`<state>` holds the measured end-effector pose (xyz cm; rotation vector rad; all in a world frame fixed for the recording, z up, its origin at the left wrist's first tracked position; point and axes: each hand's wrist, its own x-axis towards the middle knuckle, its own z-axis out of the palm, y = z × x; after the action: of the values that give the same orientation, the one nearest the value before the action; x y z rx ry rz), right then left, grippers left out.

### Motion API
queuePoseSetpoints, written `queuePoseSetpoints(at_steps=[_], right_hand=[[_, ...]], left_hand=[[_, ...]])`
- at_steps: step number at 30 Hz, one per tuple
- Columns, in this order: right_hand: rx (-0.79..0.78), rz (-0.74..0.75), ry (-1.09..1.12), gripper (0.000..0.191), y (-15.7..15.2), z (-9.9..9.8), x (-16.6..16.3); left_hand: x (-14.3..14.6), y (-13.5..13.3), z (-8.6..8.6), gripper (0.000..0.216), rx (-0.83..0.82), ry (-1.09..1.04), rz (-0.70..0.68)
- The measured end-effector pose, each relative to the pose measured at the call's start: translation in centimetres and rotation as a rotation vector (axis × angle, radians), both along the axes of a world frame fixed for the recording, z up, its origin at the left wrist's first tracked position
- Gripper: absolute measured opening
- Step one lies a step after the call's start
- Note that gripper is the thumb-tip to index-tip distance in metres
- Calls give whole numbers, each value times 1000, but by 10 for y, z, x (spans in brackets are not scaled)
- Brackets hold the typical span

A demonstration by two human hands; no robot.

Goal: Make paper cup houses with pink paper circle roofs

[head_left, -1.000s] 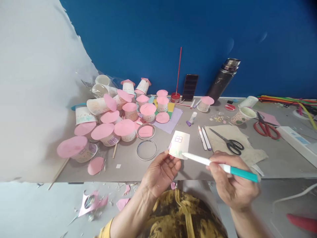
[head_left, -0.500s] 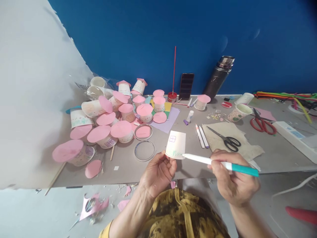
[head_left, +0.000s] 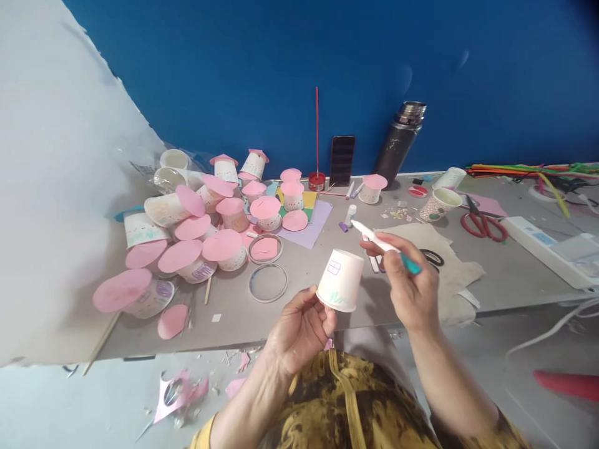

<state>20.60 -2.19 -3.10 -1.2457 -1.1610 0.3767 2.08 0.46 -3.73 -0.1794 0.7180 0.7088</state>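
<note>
A white paper cup [head_left: 349, 282] is upside down in my left hand [head_left: 299, 327], whose fingers grip its rim from below. On its side are a purple drawn window and green scribbled strokes near the rim. My right hand [head_left: 414, 287] is closed round a white marker with a teal end [head_left: 381, 242]. The marker's white end points up and left, above the cup and apart from it. Behind that hand lie black-handled scissors [head_left: 433, 257], mostly hidden, and other markers [head_left: 373, 262], partly covered.
Several cups with pink paper roofs [head_left: 224, 246] crowd the left of the table [head_left: 234, 321]. Two tape rings [head_left: 267, 282] lie beside them. A black flask [head_left: 397, 143], a phone [head_left: 342, 160] and a glue stick [head_left: 350, 215] stand farther back. Red scissors [head_left: 482, 223] and a power strip [head_left: 547, 249] are at right.
My right hand has lifted the marker off the cup and moved up and left, turning the marker's white end upward. The cup has turned slightly in my left hand. The view has shifted a little.
</note>
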Motion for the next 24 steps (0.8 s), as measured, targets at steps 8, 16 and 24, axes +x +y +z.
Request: queuePoseSetpoints(at_steps=[8,16,24], right_hand=[[-121,36,9,35,2,8,-9],[-80,-27,-54,40,10,10,-10],[204,-41,-79,19,-38,2,14]], left_hand=[[2,-9,-6,16,118,-41,-6],[12,-28,-11,13,468,38,39],[8,-5,-6,18,281,102,137]])
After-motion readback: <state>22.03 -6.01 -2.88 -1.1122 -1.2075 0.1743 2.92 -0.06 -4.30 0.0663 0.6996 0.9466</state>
